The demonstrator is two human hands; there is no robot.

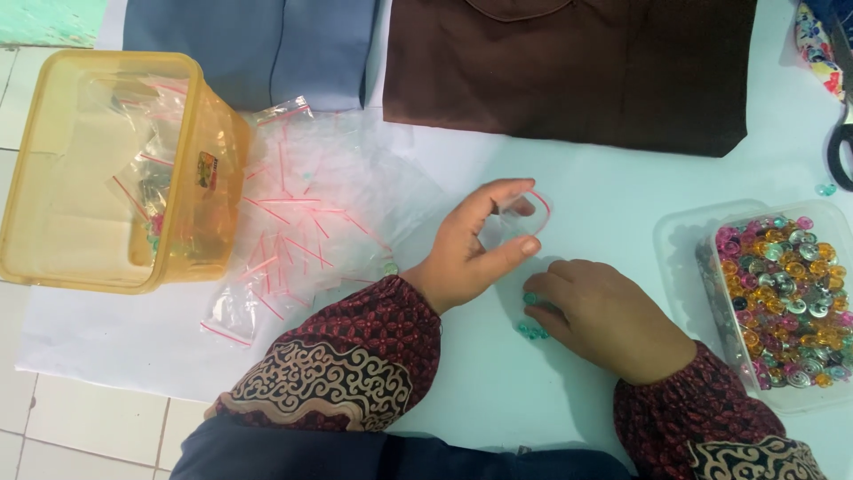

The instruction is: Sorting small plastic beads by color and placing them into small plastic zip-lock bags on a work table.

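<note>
from the head camera, looking down on a pale table [622, 213], the left hand [471, 249] is curled with thumb and fingers pinching a small clear zip bag [520, 216] with a red seal strip, holding its mouth open just above the table. just beside it, the right hand [604, 316] rests palm down, fingers bent and closed on a small teal bead [530, 299], with a few more teal beads [533, 331] lying on the table right under its fingertips. to the right, well apart from the bag, a clear plastic tray [680, 240] is filled with mixed pink, gold and silver beads. left of the hands lies a loose heap of empty zip bags [293, 222], and beyond it a yellow plastic tub [35, 178] holding more bags. folded brown cloth [569, 71] and blue cloth [258, 44] lie along the far edge.
</note>
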